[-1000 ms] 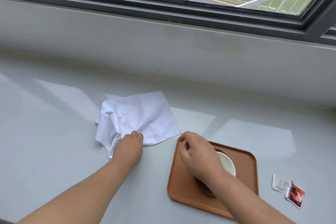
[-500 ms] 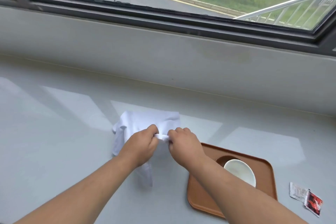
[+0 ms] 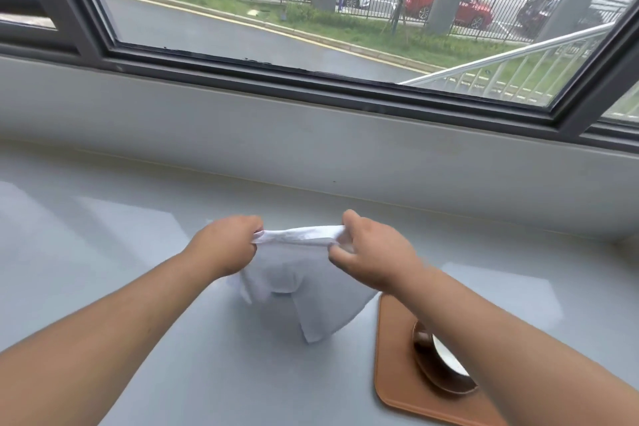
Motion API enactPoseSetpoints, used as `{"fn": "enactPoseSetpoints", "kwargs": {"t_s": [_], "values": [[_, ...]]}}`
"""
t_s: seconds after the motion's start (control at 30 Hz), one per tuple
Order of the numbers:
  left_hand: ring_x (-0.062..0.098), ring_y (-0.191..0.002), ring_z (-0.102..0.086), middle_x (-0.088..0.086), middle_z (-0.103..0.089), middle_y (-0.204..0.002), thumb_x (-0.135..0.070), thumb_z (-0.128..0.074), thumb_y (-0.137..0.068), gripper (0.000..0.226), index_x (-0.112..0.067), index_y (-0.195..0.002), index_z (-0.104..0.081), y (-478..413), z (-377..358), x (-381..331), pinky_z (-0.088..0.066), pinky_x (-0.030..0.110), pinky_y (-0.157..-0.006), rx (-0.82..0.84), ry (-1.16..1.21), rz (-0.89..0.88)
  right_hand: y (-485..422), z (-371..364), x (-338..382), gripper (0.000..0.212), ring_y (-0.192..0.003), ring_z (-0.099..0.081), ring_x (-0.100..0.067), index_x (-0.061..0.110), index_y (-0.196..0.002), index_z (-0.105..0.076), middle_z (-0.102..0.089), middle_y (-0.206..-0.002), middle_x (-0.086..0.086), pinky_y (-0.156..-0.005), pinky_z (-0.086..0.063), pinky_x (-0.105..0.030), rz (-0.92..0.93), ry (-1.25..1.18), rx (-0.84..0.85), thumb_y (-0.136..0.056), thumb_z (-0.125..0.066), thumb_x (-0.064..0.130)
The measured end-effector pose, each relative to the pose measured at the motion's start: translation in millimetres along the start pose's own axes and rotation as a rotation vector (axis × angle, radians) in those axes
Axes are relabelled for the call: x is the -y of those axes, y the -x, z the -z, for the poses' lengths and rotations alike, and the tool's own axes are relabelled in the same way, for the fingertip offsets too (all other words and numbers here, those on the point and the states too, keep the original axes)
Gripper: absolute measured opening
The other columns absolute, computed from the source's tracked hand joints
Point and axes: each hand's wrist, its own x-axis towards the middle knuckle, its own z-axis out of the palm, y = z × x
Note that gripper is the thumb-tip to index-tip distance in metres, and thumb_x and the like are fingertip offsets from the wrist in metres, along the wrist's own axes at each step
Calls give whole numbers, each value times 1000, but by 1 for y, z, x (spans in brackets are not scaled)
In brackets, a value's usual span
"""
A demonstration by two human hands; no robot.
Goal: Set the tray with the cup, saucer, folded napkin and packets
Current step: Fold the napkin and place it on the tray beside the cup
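1. The left hand (image 3: 226, 245) is closed in a pinch on one top corner of the white napkin (image 3: 304, 278), fingers curled and pressed together on the cloth
2. The right hand (image 3: 371, 252) pinches the opposite top corner, thumb up and fingers folded over the cloth edge
3. Between the two pinches the napkin's top edge runs taut and roughly level, lifted clear of the pale grey counter (image 3: 103, 252)
4. Below that edge the cloth hangs loose and creased, tapering to a point low and toward the right-hand grip; whether the point touches the counter cannot be told
5. Below and to the right of the right-hand grip, under the right forearm, lies the brown tray (image 3: 390, 373) with rounded corners, flat on the counter
6. On the tray a dark saucer (image 3: 435, 379) carries a white cup (image 3: 446, 356); the forearm covers much of both
7. The hanging corner of the napkin ends just beside the tray's near-left corner, not over the saucer
8. Beyond both grips the counter meets a low wall under a dark-framed window (image 3: 311, 79)
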Motion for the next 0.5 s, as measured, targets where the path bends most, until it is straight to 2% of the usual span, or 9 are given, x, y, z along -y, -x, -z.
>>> {"fn": "enactPoseSetpoints", "kwargs": {"t_s": [0.07,0.13,0.2,0.27,0.33,0.4,0.5], "values": [[27,-81,-56,-4,-57,-84,-11,-44,-88,16,-26,-82,-45,-4,18,7,-39,33,-59,56,-35,34,-6,11,0,36,-81,-62,-25,29,-86,-28,-67,-103,17,-59,-46,-35,35,117,74,-81,-54,52],[25,-77,-55,-3,-57,-83,-10,-41,-87,19,-27,-78,-43,-2,38,-5,-39,31,-57,18,-51,57,-1,30,-18,25,-88,-63,-32,26,-90,-28,-68,-115,5,-66,-54,-40,54,165,89,-85,-51,34],[25,-72,-52,-2,-55,-78,-10,-41,-87,19,-24,-73,-39,5,72,-17,-35,31,-55,-45,-81,78,-4,53,-31,15,-92,-62,-32,24,-94,-33,-65,-123,3,-67,-53,-39,42,150,90,-86,-45,20],[25,-72,-52,-1,-55,-76,-11,-42,-88,17,-20,-74,-40,1,83,-9,-34,32,-54,-73,-112,49,-11,64,-31,11,-96,-60,-30,24,-97,-39,-64,-127,9,-65,-45,-36,36,151,139,-88,-42,17],[24,-70,-51,0,-56,-76,-12,-41,-90,15,-19,-77,-42,1,80,-10,-34,33,-54,-74,-112,58,-10,69,-36,9,-90,-55,-29,26,-88,-40,-64,-106,9,-61,-37,-35,10,129,163,-90,-39,17],[24,-69,-49,1,-56,-76,-11,-39,-91,15,-18,-77,-41,3,78,-9,-34,34,-56,-106,-97,50,-9,75,-40,15,-82,-52,-29,23,-78,-37,-52,-80,8,-58,-34,-35,14,98,153,-91,-39,18],[18,-66,-50,-5,-56,-73,-20,-41,-88,14,-21,-75,-38,12,72,-3,-36,33,-54,-82,-105,35,-5,83,-35,21,-77,-52,-29,20,-73,-40,-50,-73,6,-60,-38,-37,27,58,136,-93,-40,23]]}}
